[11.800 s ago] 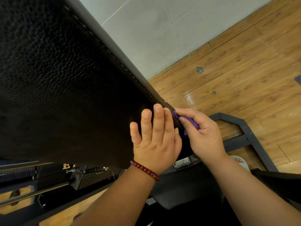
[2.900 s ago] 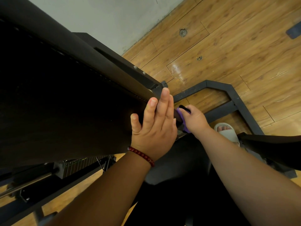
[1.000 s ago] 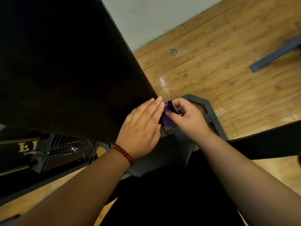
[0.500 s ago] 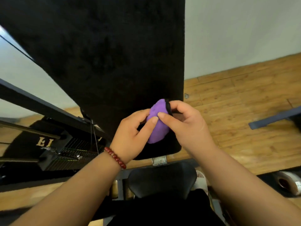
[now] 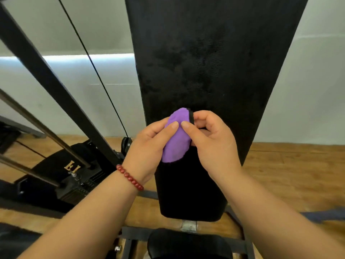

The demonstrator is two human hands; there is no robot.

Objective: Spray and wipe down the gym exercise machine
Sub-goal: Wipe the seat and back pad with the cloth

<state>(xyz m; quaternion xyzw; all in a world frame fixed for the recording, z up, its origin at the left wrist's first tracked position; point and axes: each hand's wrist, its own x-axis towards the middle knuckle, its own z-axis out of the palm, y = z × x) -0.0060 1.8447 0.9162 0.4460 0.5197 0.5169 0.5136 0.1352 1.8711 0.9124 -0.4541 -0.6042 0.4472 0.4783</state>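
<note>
The machine's tall black padded backrest [image 5: 209, 58] stands straight ahead, its lower end reaching down to a black seat pad [image 5: 188, 243]. In front of the backrest's lower part I hold a bunched purple cloth with a black edge [image 5: 177, 139] in both hands. My left hand [image 5: 149, 146], with a red bead bracelet on the wrist, grips the cloth's left side. My right hand [image 5: 211, 143] pinches its right side and top edge. No spray bottle is in view.
A slanted black frame bar [image 5: 56, 85] and a thin cable [image 5: 97, 73] run down to the weight stack [image 5: 71, 176] at the left. The grey wall [image 5: 306, 94] is behind, with wooden floor [image 5: 291, 171] below. A dark rail [image 5: 323, 215] lies low at the right.
My view swung from the backrest's right edge to face its front. My left hand left the pad and took the cloth, and both hands lifted it slightly in front of the pad.
</note>
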